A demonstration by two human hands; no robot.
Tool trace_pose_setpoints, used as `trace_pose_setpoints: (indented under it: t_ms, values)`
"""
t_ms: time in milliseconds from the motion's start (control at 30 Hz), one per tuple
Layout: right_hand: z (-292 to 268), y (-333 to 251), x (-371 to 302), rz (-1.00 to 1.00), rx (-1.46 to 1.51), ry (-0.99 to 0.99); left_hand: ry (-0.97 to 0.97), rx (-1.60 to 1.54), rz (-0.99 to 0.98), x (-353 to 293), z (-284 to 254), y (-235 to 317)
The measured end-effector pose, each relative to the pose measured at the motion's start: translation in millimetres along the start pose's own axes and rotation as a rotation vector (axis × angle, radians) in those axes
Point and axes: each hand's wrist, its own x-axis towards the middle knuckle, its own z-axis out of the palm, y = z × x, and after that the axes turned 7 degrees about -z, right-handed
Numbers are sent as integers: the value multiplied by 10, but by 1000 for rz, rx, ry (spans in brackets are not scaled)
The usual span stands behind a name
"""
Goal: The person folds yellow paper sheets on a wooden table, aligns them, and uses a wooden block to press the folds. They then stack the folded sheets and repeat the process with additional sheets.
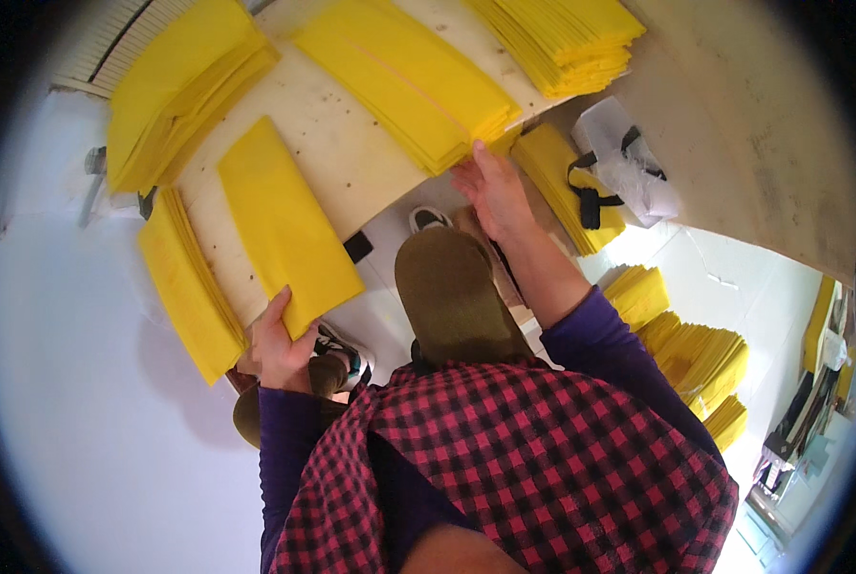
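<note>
A flat yellow sheet, fabric-like and folded or layered, (280, 215) lies slantwise on the pale tabletop, its near end over the edge. My left hand (285, 349) grips that end, the thumb on top and the other fingers mostly hidden below. To the right, a long stack of yellow sheets (409, 77) with a thin pale line along it reaches the table's near edge. My right hand (500, 196) is closed at this stack's near corner, one fingertip on the edge and the others bent lower down. How many sheets it pinches is hidden.
More yellow stacks stand at far left (184, 86), left edge (189, 287) and far right (567, 38) of the worktable (351, 172). Below on the right are a yellow bundle (552, 177), a white plastic-wrapped item (629, 167) with black straps, and floor piles (696, 359).
</note>
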Motion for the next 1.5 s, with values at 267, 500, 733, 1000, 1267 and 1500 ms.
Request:
trace_pose_setpoints:
  t_ms: [267, 500, 733, 1000, 1267, 1500]
  values:
    - [91, -197, -387, 68, 16, -48, -159, -72, 91, -146, 512, 61]
    - [638, -331, -983, 390, 8, -403, -274, -248, -4, -287, 837, -262]
    - [690, -239, -1033, 260, -279, -524, -395, -282, -51, -255, 834, -433]
    - [617, -728, -1220, 81, -583, -723, -371, -242, 32, 530, 923, 263]
    - [406, -960, -753, -78, -578, -436, -443, -21, 218, 871, 1992, 729]
    - [295, -1026, 271, -119, -826, -278, -460, 259, 234, 1647, 2730, 1053]
